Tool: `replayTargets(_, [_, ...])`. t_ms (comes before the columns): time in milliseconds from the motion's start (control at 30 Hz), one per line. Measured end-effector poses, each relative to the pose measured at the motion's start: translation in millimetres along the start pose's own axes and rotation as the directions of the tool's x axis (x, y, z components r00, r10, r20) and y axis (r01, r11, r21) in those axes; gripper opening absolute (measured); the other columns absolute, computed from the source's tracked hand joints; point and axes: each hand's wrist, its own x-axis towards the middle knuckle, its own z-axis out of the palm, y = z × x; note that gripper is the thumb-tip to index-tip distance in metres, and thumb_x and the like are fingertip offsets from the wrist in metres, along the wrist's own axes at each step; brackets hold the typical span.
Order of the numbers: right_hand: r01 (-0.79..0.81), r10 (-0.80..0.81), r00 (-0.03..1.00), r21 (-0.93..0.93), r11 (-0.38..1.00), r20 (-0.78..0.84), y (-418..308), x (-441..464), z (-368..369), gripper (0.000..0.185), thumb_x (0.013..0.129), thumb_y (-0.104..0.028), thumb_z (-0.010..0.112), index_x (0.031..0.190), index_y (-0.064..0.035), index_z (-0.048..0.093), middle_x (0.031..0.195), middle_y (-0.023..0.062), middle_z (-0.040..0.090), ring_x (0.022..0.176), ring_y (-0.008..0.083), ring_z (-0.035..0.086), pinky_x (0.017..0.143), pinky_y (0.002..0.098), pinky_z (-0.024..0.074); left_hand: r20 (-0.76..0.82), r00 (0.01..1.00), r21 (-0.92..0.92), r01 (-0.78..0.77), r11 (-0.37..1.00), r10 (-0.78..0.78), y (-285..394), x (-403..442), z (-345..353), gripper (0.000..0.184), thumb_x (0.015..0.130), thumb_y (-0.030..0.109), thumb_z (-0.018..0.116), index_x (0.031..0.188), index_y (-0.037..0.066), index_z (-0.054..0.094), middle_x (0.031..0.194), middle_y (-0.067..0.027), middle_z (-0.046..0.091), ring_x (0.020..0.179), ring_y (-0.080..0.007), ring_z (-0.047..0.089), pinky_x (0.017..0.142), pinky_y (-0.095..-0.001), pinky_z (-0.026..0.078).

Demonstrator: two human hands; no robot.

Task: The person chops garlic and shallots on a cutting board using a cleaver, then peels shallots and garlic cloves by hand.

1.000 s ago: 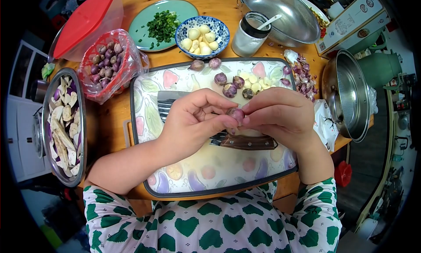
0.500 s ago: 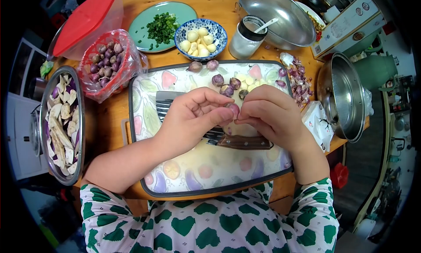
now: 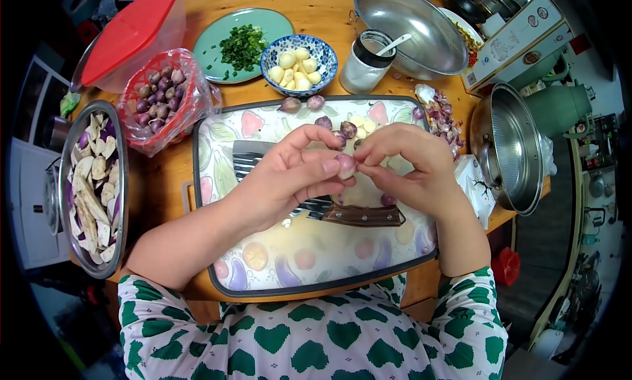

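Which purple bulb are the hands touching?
The pinkish bulb, pinched by the left hand, with the right hand's fingertips at its edge. The other visible bulbs lie on or by the board, or in the red basket.

The bulb [image 3: 346, 165] is purplish pink, the board [image 3: 329, 240] white with fruit prints, the handle [image 3: 365, 215] brown, the bowl [image 3: 328, 60] patterned blue-and-white, the plate [image 3: 207, 40] green.

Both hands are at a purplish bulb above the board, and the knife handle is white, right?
Not quite: the knife handle is brown, as the head view shows. The left hand and right hand are at the purplish bulb above the board.
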Motion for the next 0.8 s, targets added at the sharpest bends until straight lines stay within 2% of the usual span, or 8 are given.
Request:
replayTargets(133, [-0.041,0.040,0.997,-0.013,0.999,-0.060,1,-1,-2,0.018,0.076,0.002,0.081,0.090,-0.0038,0.071,0.089,0.0062,0.074,0.085,0.0219,0.074,0.077,0.0314,0.0583,0.016,0.998,0.013,0.054,0.998,-0.054,-1,0,-2,0.019,0.102,0.008,0.064,0.121,0.007,0.060,0.123,-0.0148,0.069,0.109,-0.0217,0.071,0.095,-0.0326,0.061])
replayTargets(233, [-0.230,0.230,0.973,-0.044,0.972,-0.022,-11,1,-6,0.017,0.079,0.002,0.080,0.093,-0.0043,0.073,0.088,0.0063,0.075,0.082,0.0201,0.074,0.077,0.0308,0.0584,-0.037,0.996,-0.018,0.077,0.997,-0.078,0,0,0,0.024,0.101,0.005,0.065,0.124,0.007,0.060,0.126,-0.0140,0.068,0.111,-0.0209,0.071,0.097,-0.0330,0.060])
replayTargets(333, [-0.403,0.394,0.913,0.092,0.911,0.102,-15,4,-4,0.020,0.077,0.003,0.082,0.094,-0.0058,0.076,0.087,0.0059,0.074,0.076,0.0206,0.072,0.071,0.0298,0.0557,-0.013,0.999,-0.042,0.049,0.998,-0.050,-4,-1,-4,0.032,0.098,0.000,0.067,0.129,0.005,0.060,0.127,-0.0122,0.068,0.110,-0.0184,0.070,0.099,-0.0322,0.058])
replayTargets(433, [-0.186,0.204,0.969,-0.132,0.974,0.137,-4,-1,-10,0.019,0.079,0.002,0.081,0.096,-0.0070,0.078,0.086,0.0060,0.073,0.077,0.0229,0.071,0.070,0.0317,0.0548,-0.064,0.998,0.226,0.016,0.974,-0.002,-8,0,0,0.038,0.097,-0.002,0.069,0.133,0.003,0.060,0.119,-0.0068,0.070,0.108,-0.0158,0.071,0.093,-0.0272,0.057])
replayTargets(533, [-0.065,0.138,0.950,-0.253,0.965,0.279,-9,4,-21,0.016,0.079,0.001,0.081,0.094,-0.0063,0.078,0.086,0.0067,0.073,0.080,0.0247,0.071,0.069,0.0335,0.0543,-0.081,0.996,0.287,-0.011,0.958,0.035,-5,-3,3,0.041,0.095,-0.006,0.068,0.134,0.002,0.060,0.120,-0.0063,0.070,0.110,-0.0138,0.069,0.094,-0.0269,0.056])
replayTargets(633, [-0.146,0.165,0.960,-0.099,0.984,0.224,-10,2,-15,0.016,0.078,0.001,0.081,0.093,-0.0053,0.078,0.087,0.0079,0.074,0.082,0.0237,0.071,0.070,0.0330,0.0542,-0.005,0.975,0.358,-0.204,0.911,0.221,-10,-2,4,0.040,0.095,-0.008,0.067,0.133,0.000,0.061,0.122,-0.0063,0.066,0.110,-0.0122,0.068,0.094,-0.0252,0.056])
replayTargets(733, [-0.213,0.220,0.968,-0.072,0.974,0.119,-14,1,-10,0.015,0.077,0.001,0.082,0.091,-0.0040,0.078,0.087,0.0078,0.074,0.083,0.0223,0.071,0.071,0.0315,0.0546,0.042,0.965,0.522,-0.243,0.818,0.260,-6,-4,11,0.042,0.095,-0.014,0.062,0.135,-0.002,0.061,0.125,-0.0058,0.059,0.114,-0.0109,0.063,0.098,-0.0245,0.053])
replayTargets(800, [-0.285,0.284,0.957,0.010,0.959,0.060,-20,3,-10,0.017,0.080,-0.001,0.082,0.096,-0.0042,0.078,0.088,0.0078,0.074,0.082,0.0218,0.072,0.072,0.0316,0.0559,0.078,0.950,0.554,-0.294,0.779,0.303,-7,-4,10,0.041,0.095,-0.014,0.062,0.135,-0.003,0.062,0.125,-0.0062,0.057,0.113,-0.0109,0.062,0.097,-0.0236,0.053])
